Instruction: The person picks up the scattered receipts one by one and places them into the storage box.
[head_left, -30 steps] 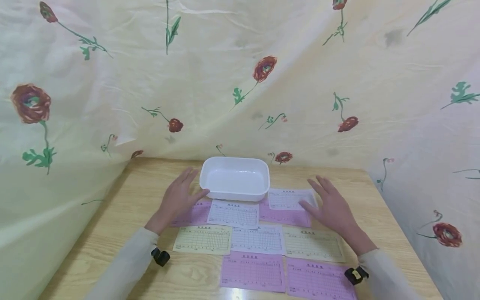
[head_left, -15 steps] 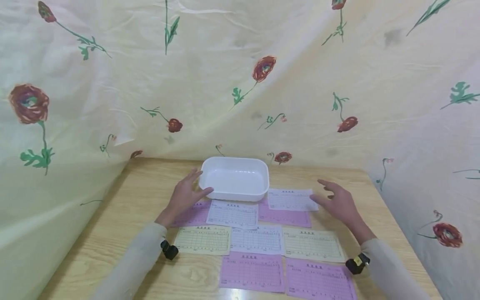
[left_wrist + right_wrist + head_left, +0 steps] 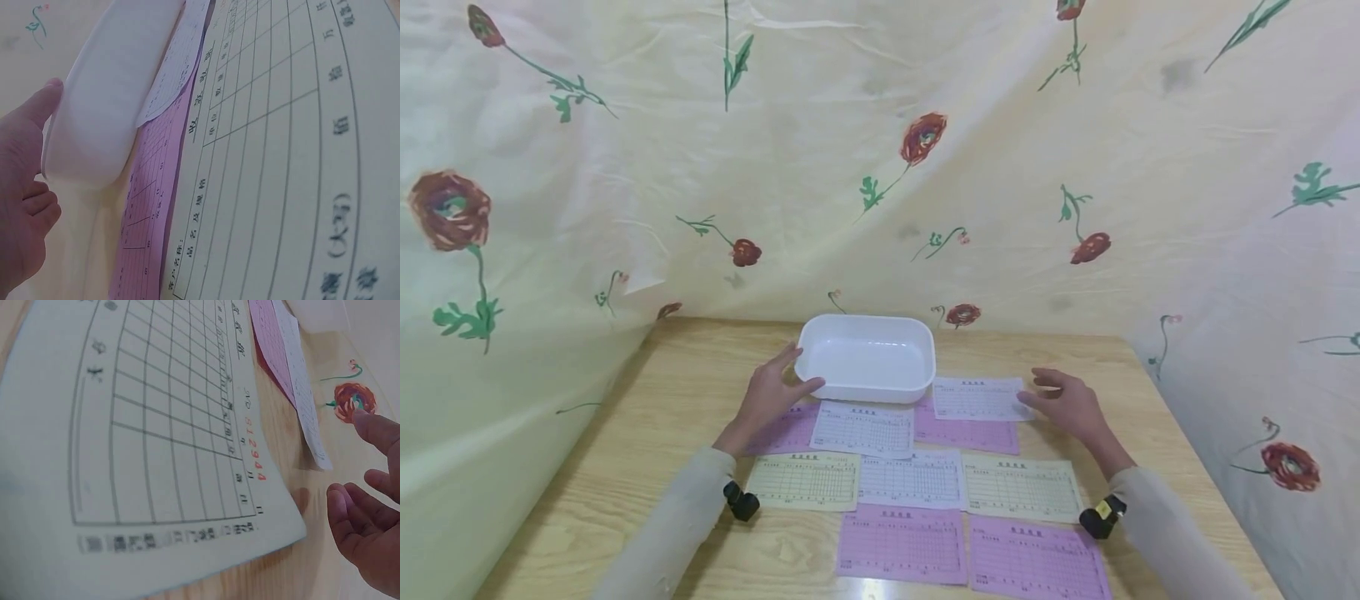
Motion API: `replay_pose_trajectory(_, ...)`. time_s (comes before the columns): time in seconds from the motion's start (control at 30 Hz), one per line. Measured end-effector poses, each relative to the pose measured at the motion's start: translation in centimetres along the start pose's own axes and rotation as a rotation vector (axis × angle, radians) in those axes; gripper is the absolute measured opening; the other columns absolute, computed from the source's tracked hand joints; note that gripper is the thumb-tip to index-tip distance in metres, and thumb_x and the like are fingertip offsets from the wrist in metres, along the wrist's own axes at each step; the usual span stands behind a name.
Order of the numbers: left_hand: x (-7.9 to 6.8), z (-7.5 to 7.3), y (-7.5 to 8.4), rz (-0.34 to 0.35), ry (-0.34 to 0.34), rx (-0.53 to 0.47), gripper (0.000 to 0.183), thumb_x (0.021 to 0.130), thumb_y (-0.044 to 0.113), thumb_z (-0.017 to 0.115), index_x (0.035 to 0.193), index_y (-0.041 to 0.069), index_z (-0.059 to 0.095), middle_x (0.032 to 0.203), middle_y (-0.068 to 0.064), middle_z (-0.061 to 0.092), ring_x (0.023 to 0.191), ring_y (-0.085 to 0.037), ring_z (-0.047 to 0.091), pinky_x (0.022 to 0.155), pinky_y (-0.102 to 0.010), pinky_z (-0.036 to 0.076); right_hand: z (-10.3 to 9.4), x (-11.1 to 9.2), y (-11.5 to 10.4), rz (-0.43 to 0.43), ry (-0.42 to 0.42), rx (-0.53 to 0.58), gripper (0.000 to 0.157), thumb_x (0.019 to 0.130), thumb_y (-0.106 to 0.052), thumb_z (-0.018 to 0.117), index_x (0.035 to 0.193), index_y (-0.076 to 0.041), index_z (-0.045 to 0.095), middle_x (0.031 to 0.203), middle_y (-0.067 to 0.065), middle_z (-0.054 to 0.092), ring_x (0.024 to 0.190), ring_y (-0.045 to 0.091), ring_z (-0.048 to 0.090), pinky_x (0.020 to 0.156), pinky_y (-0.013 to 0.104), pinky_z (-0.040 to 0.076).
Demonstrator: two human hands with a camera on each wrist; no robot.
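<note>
A white rectangular tray stands at the back of the wooden table. My left hand is at its near left corner, thumb over the rim and fingers beside the left end; whether it touches is hard to tell. In the left wrist view, the left hand shows loosely bent fingers outside the tray wall. Near the right edge of a white printed slip hovers my right hand, its fingers loosely curved. The right wrist view shows a gap between the right hand and that slip.
Printed slips lie in rows before the tray: a yellow slip on the left, another yellow slip on the right, a white slip between them, and pink slips nearest. A flowered curtain hangs behind the table.
My left hand has moved right and closer to the tray's corner. My right hand has shifted slightly, its fingers bending inward beside the white slip. Tray and slips stay in place.
</note>
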State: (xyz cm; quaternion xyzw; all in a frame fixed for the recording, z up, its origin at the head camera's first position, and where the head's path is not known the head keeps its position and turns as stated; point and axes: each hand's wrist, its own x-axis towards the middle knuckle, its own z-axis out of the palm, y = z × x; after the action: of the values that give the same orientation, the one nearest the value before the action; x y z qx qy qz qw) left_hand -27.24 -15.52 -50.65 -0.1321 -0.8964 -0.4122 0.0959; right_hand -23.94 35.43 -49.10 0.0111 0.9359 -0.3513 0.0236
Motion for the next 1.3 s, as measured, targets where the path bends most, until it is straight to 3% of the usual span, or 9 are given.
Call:
replay_pose_trajectory(0.53, 0.0, 0.1, -0.1, -0.011, -0.015, -0.025, 0.088, 0.086, 0.050, 0.079, 0.149, -0.003, 0.047, 0.158, -0.027, 0.038, 0.146, -0.045, 0.035, 0.121, -0.055, 0.031, 1.3, 0.7, -0.9, 0.066, -0.002, -0.046, 0.072, 0.090, -0.033, 0.079, 0.143, 0.006, 0.049, 0.125, 0.029, 0.066, 0.117, 0.048, 0.061, 0.097, 0.059, 0.052)
replay_pose_trajectory(0.83, -0.2, 0.2, -0.2, -0.025, -0.023, -0.052, 0.087, 0.087, 0.050, 0.078, 0.149, -0.002, 0.046, 0.159, -0.025, 0.037, 0.148, -0.043, 0.033, 0.122, -0.053, 0.030, 1.9, 0.8, -0.9, 0.130, 0.005, -0.063, 0.059, 0.092, -0.025, 0.076, 0.137, 0.007, 0.054, 0.119, 0.029, 0.067, 0.105, 0.041, 0.065, 0.089, 0.051, 0.055)
replay_pose_trajectory(1.3, -0.3, 0.2, 0.0, -0.018, -0.021, -0.084, 0.088, 0.087, 0.053, 0.077, 0.148, -0.003, 0.048, 0.159, -0.024, 0.037, 0.149, -0.039, 0.034, 0.123, -0.053, 0.028, 1.8, 1.0, -0.4, 0.038, 0.060, -0.071, 0.041, 0.100, -0.021, 0.065, 0.128, 0.008, 0.062, 0.124, 0.030, 0.065, 0.112, 0.044, 0.063, 0.092, 0.055, 0.056)
